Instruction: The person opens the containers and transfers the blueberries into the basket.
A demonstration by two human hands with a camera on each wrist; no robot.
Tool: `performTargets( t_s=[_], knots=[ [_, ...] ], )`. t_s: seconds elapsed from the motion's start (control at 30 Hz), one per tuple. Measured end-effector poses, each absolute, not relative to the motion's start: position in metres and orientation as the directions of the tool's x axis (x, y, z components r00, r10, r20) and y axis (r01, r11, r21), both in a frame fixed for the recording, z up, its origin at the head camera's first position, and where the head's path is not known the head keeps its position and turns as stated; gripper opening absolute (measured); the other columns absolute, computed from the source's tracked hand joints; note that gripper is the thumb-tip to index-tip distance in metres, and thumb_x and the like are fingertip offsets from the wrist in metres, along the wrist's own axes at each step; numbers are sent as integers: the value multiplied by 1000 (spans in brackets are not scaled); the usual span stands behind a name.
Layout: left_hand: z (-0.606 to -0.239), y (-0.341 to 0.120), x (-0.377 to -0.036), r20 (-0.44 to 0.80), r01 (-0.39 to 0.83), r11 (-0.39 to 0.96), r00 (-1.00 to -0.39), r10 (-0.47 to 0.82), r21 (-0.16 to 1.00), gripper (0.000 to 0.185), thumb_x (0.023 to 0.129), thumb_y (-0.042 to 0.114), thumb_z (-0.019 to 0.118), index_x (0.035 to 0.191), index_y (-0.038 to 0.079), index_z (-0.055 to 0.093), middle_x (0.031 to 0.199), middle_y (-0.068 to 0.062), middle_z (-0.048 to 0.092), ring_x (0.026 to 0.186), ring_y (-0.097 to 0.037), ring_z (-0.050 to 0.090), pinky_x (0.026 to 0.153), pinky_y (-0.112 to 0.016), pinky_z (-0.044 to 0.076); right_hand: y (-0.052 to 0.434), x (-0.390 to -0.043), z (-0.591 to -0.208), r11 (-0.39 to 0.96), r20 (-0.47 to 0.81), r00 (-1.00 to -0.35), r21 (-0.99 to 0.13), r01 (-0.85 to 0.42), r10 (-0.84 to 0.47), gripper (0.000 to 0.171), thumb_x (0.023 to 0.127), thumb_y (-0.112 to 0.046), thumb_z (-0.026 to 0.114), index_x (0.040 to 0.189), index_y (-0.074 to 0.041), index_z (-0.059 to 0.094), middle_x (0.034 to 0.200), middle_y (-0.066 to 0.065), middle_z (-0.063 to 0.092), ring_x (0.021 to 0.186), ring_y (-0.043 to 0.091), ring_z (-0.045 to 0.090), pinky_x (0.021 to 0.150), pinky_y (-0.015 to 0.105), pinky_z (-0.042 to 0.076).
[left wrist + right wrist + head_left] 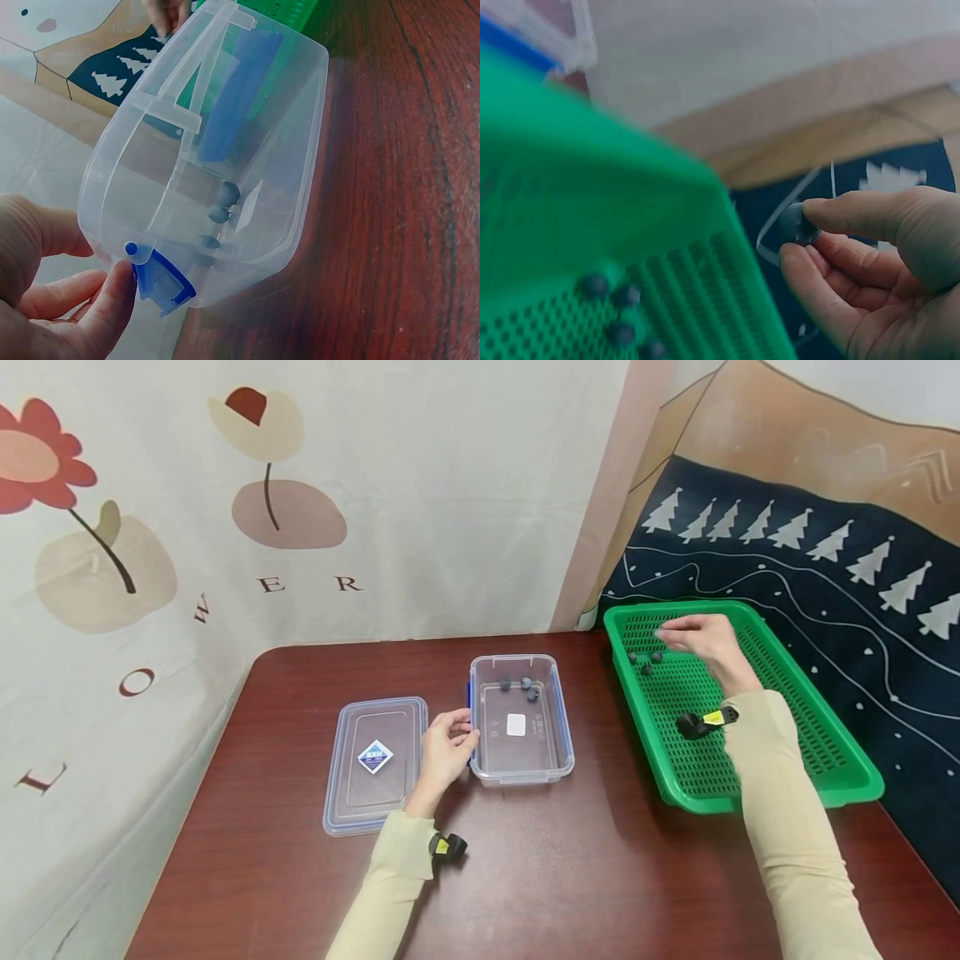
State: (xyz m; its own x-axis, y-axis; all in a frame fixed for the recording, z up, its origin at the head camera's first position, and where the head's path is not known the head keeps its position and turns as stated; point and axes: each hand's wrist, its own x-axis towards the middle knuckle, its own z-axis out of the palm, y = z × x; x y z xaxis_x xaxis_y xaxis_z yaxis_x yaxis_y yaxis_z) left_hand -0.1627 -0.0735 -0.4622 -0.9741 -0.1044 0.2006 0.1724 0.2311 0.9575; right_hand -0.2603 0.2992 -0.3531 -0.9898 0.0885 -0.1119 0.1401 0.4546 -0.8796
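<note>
The right hand [870,262] pinches one dark berry [796,223] between thumb and forefinger above the green basket [840,760], lifted clear of the other berries, while the left hand [447,745] grips the clear container [525,764] wall, steadying it.

Both arms in long, close-fitting sleeves of pale cream-beige fabric, cuffs ending at the wrists. Left hand [447,749] and right hand [701,639] bare. A small black camera unit with a yellow label sits at each wrist. No rings or watch visible.
</note>
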Motion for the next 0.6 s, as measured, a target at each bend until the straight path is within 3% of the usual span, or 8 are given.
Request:
performTargets(
  t_s=[0.17,0.43,0.6],
  knots=[
    [-463,-73,-162,206,179,225,-973,-102,958,33,76,-13,65,108,-18,58,101,-29,57,90,-40,61,81,-38,58,321,-255,-367,460,-185,-976,-861,219,118,49,87,-27,67,123,5,55,75,-21,60,74,-6,61,81,18,54],
    [-465,-73,-162,209,177,249,-972,-106,952,32,76,-12,64,108,-16,59,100,-26,58,89,-37,62,80,-31,59,337,-253,-383,432,-264,-956,-853,292,126,49,89,-22,65,126,7,52,76,-18,61,74,-5,61,94,33,53],
    [-465,-74,-163,199,169,243,-974,-108,955,33,77,-12,65,109,-16,59,101,-27,58,90,-37,62,81,-32,58,336,-257,-379,390,-263,-953,-870,301,149,47,89,-19,64,126,7,50,74,-18,62,73,-4,62,90,29,54]
  ],
)
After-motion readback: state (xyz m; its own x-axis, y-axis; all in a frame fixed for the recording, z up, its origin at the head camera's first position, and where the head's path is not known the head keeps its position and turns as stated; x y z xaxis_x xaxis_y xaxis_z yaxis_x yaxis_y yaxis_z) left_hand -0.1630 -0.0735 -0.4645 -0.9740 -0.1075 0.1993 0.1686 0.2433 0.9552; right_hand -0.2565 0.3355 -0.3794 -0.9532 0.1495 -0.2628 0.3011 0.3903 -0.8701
